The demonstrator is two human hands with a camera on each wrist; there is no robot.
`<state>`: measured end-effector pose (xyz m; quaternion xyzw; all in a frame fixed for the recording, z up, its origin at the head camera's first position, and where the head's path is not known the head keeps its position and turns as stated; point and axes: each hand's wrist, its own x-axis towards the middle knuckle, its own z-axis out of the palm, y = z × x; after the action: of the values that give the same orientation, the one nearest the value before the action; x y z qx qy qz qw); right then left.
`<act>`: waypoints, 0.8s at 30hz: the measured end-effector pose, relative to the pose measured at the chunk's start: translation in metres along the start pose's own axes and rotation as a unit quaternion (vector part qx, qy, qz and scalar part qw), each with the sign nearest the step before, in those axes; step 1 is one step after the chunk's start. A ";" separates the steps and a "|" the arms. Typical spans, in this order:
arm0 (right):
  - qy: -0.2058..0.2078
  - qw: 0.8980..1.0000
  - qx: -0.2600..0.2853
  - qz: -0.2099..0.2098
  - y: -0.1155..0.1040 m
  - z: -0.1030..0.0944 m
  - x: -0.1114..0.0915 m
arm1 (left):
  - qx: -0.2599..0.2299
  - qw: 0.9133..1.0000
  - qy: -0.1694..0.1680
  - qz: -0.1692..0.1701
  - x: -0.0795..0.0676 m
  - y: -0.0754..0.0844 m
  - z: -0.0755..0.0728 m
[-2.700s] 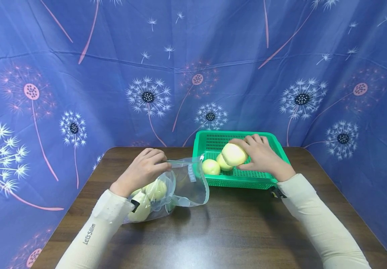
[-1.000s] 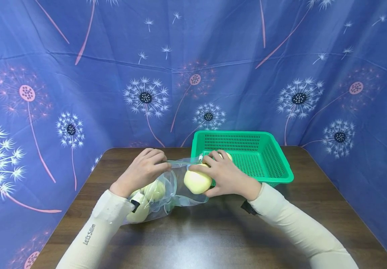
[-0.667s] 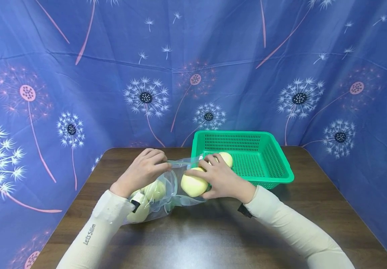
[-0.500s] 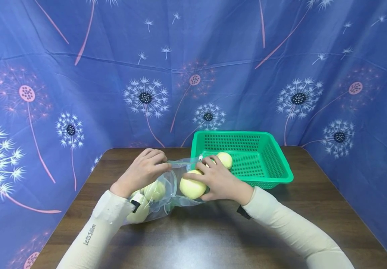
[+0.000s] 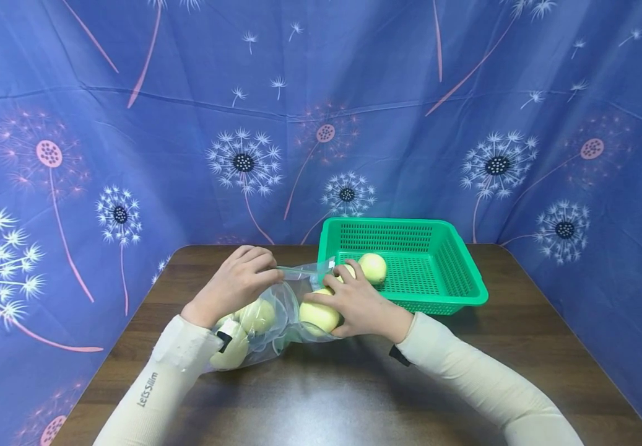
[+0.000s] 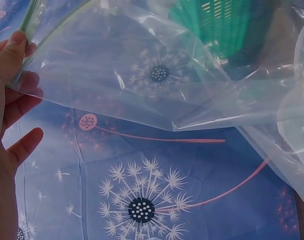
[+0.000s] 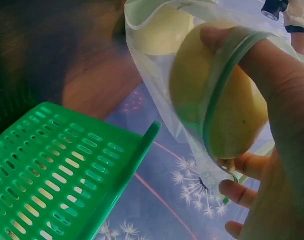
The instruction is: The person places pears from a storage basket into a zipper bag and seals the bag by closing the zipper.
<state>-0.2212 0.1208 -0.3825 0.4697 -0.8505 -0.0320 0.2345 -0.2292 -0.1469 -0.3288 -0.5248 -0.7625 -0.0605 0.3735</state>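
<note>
My left hand (image 5: 238, 284) pinches the upper rim of a clear plastic zip bag (image 5: 290, 334); in the left wrist view, thumb and fingers hold its green-edged strip. Several pale yellow-green apples (image 5: 257, 316) lie inside the bag, partly under the left hand. My right hand (image 5: 362, 305) grips another apple (image 7: 217, 95) at the bag's mouth. In the right wrist view, the bag's rim crosses that apple and lies under the thumb. One apple (image 5: 373, 268) sits in the green basket (image 5: 438, 303); a second, beside it, is mostly hidden by the right fingers.
The basket stands at the table's back edge, right of the bag, which reaches its near left corner. Beneath everything is a brown wooden table (image 5: 321, 396). A blue dandelion-print cloth (image 5: 410, 161) hangs behind and on both sides.
My right hand has carried an apple from the basket leftward and down into the bag's mouth. The left hand has stayed at the bag's rim.
</note>
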 end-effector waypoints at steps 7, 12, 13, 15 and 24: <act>-0.034 0.999 -0.003 0.013 -0.002 -0.002 -0.002 | 0.005 1.000 -0.008 -0.004 0.000 0.001 -0.003; -0.065 0.997 -0.013 0.034 0.000 -0.006 -0.002 | 0.008 1.000 -0.009 -0.006 -0.001 0.002 -0.004; -0.070 0.997 -0.013 0.037 0.000 -0.007 -0.002 | 0.009 1.000 -0.009 -0.007 -0.001 0.002 -0.004; -0.078 0.996 -0.012 0.039 0.001 -0.008 -0.002 | 0.009 1.000 -0.010 -0.007 -0.002 0.002 -0.004; -0.071 0.997 -0.007 0.032 0.002 -0.010 -0.003 | 0.002 1.000 -0.009 -0.012 -0.005 0.003 -0.004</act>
<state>-0.2174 0.1260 -0.3736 0.4368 -0.8794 -0.0639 0.1782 -0.2242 -0.1513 -0.3295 -0.5156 -0.7721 -0.0581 0.3670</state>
